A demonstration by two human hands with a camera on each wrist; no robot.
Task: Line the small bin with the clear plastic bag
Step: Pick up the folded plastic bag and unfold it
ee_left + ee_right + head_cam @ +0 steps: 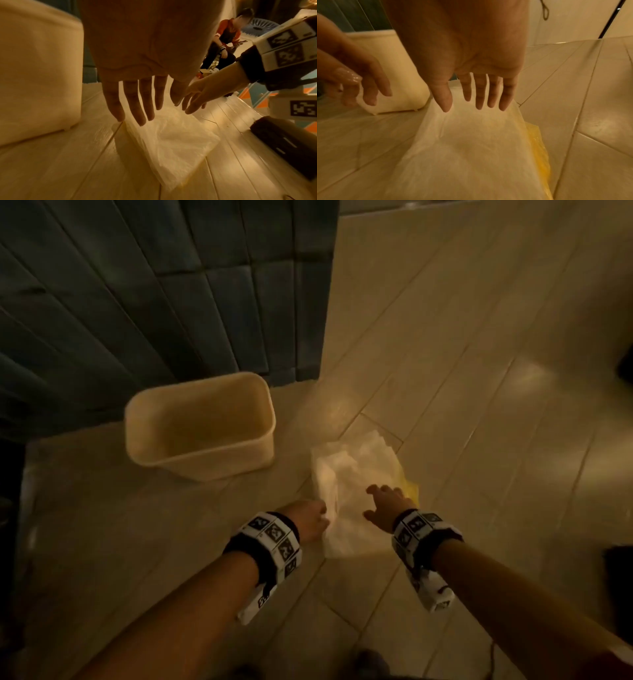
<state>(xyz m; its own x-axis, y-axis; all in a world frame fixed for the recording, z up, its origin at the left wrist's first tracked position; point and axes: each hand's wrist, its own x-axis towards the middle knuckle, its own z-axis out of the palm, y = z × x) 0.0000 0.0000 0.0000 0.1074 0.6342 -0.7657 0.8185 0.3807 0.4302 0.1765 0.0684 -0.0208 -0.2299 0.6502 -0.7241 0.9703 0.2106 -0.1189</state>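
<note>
A small cream rectangular bin (pixel 200 426) (pixel 37 70) (pixel 397 75) stands upright on the tiled floor near the dark wall. To its right lies a flat folded stack of clear plastic bags (pixel 352 484) (pixel 171 146) (pixel 471 148), with a yellow bag (pixel 411 489) (pixel 539 148) showing under its right edge. My left hand (pixel 313 517) (pixel 135 108) hovers over the stack's left edge with straight, spread fingers. My right hand (pixel 385 505) (pixel 476 100) hangs over the stack's middle, fingers straight and spread. Neither hand holds anything.
Dark blue padded wall panels (pixel 137 285) rise behind the bin. Pale floor tiles (pixel 479 371) stretch to the right. In the left wrist view a crouching person in an orange top (pixel 226 37) is farther off. A dark object (pixel 620 570) sits at the right edge.
</note>
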